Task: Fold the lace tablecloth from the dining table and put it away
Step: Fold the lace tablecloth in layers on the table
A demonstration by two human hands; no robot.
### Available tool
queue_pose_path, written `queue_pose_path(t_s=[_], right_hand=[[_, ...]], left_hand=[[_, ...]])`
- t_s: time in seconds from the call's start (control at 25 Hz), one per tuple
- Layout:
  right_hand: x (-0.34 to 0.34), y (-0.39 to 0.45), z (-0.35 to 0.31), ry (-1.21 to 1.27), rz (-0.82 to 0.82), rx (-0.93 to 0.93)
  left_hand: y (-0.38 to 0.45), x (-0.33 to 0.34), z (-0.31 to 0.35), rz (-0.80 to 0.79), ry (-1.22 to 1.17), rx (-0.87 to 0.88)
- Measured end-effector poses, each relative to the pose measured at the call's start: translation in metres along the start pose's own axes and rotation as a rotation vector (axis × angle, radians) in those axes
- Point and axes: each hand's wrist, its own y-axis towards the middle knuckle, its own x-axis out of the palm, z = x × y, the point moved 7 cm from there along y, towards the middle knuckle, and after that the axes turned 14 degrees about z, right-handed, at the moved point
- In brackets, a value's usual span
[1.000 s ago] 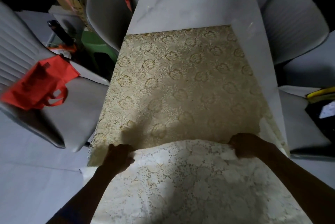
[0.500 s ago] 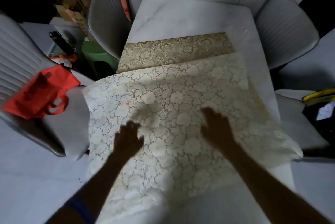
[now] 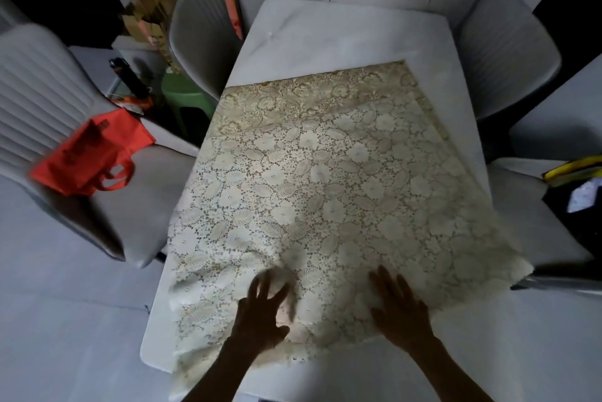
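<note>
Lying folded over on the white bench [image 3: 342, 33], lace tablecloth [image 3: 325, 180], pale upper layer covering most of the golden lower layer, a strip of that lower layer showing along the far side. Hanging slightly past the bench's right edge near the near-right corner, scalloped hem drooping there. Leaving the far end of the bench bare.

Pressing flat on the cloth close to the near edge, left hand [image 3: 260, 313], grip apart, fingers spread wide, clamped on nothing. Resting palm-down just beside it to the right, right hand [image 3: 399, 307], grip likewise apart, fingers extended on the lace, holding nothing.

Standing around the bench, grey chairs; lying on the seat of the near-left chair [image 3: 107, 193], red bag [image 3: 89, 155]. Sitting beyond the left edge, green stool [image 3: 182, 92].
</note>
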Motion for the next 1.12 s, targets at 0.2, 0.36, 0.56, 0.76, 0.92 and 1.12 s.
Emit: queue_pose_path(t_s=[0.2,0.36,0.56,0.76,0.92,1.12], right_hand=[[0.010,-0.060,0.083,0.033,-0.117,0.023],[0.013,-0.104,0.133,-0.007,-0.194,0.087],[-0.005,-0.100,0.104,-0.031,-0.106,0.151],[-0.033,-0.048,-0.005,0.113,0.015,-0.087],[-0.030,0.005,-0.088,0.131,0.027,-0.218],[-0.019,0.055,-0.136,0.098,0.077,-0.073]], left_hand=[[-0.038,0.028,0.077,-0.085,-0.026,0.097],[-0.074,0.050,0.126,-0.150,-0.035,0.176],[-0.085,0.044,0.123,-0.228,-0.199,0.052],[-0.022,-0.029,0.045,0.021,-0.255,-0.172],[0.070,-0.090,-0.036,0.156,-0.265,-0.287],[0.187,-0.127,-0.109,0.285,-0.144,-0.288]])
